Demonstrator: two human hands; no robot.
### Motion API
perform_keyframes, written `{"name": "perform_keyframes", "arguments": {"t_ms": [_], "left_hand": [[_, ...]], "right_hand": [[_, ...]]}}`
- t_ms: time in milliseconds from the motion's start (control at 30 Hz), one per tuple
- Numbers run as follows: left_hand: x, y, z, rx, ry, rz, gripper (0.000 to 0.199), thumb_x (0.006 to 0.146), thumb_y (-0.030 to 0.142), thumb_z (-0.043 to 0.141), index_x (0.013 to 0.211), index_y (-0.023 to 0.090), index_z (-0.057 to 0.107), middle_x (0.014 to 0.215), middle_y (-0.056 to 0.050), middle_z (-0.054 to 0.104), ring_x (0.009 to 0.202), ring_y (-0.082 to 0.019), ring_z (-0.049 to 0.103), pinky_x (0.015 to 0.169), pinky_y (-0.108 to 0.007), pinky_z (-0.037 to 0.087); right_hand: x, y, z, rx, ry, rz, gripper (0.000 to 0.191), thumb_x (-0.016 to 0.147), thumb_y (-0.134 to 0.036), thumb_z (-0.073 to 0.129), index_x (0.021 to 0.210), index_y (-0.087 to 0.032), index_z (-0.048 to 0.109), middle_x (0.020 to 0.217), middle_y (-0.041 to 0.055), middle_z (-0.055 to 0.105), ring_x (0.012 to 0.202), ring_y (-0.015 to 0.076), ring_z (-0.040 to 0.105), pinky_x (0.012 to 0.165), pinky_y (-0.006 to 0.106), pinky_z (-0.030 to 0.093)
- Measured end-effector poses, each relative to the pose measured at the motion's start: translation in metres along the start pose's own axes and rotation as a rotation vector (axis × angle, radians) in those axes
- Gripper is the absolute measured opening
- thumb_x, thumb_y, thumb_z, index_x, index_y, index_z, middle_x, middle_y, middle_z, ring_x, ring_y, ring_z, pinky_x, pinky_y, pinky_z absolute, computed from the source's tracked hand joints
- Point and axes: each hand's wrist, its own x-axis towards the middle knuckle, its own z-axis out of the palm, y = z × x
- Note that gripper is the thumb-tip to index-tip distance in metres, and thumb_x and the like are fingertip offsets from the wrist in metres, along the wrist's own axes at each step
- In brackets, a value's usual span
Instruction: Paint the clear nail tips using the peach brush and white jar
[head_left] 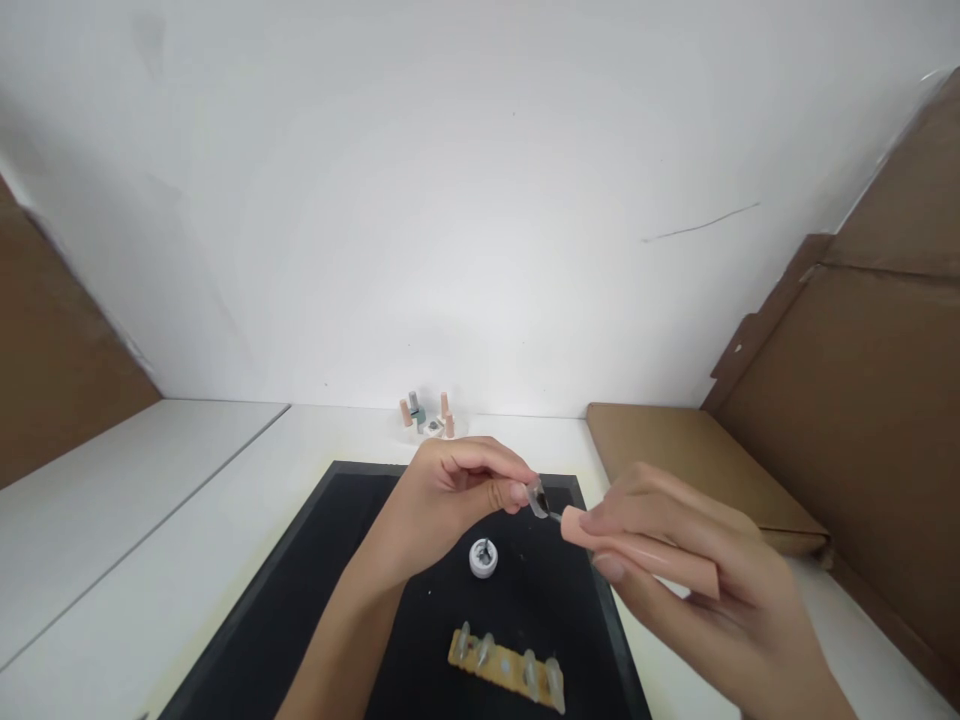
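Note:
Above the black mat, my left hand [450, 495] pinches a small clear nail tip [538, 497] with a dark patch on it between thumb and fingertips. From the right, my right hand [697, 580] grips a peach brush handle [637, 558], its thin tip touching or very near the nail tip. Below them on the mat stands a small open white jar [484, 558] with dark grey matter inside. Nearer the front lies a yellow strip [510, 670] bearing several translucent nail tips.
Peach- and grey-capped bottles [427, 415] stand by the white wall at the back. A flat cardboard box [697, 460] lies at the back right. Brown cardboard panels [862, 400] rise on both sides. The black mat [300, 590] covers the middle of the white table [112, 560].

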Motion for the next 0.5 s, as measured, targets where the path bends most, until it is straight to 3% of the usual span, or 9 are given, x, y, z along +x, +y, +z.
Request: {"name": "perform_keyframes", "arguments": {"t_ms": [167,500], "left_hand": [[-0.0021,-0.0011,-0.0023,0.002,-0.008,-0.004,0.009,0.076,0.011,0.075,0.076,0.019,0.079,0.071,-0.001,0.069,0.065,-0.01,0.061,0.062,-0.019,0.05],[-0.0032,0.0069,0.0025,0.015,0.017,-0.002,0.008,0.075,0.011,0.074,0.075,0.018,0.079,0.069,0.0,0.069,0.062,-0.01,0.06,0.06,-0.021,0.049]], "right_hand": [[-0.0046,0.0025,0.0023,-0.046,0.097,-0.05,0.023,0.086,-0.006,0.059,0.103,-0.019,0.065,0.081,0.0019,0.067,0.069,0.0122,0.058,0.058,0.025,0.048],[0.002,-0.0027,0.0015,-0.019,0.033,0.022,0.019,0.086,-0.008,0.059,0.099,-0.02,0.066,0.078,0.0014,0.066,0.065,0.0122,0.059,0.054,0.024,0.049]]}}
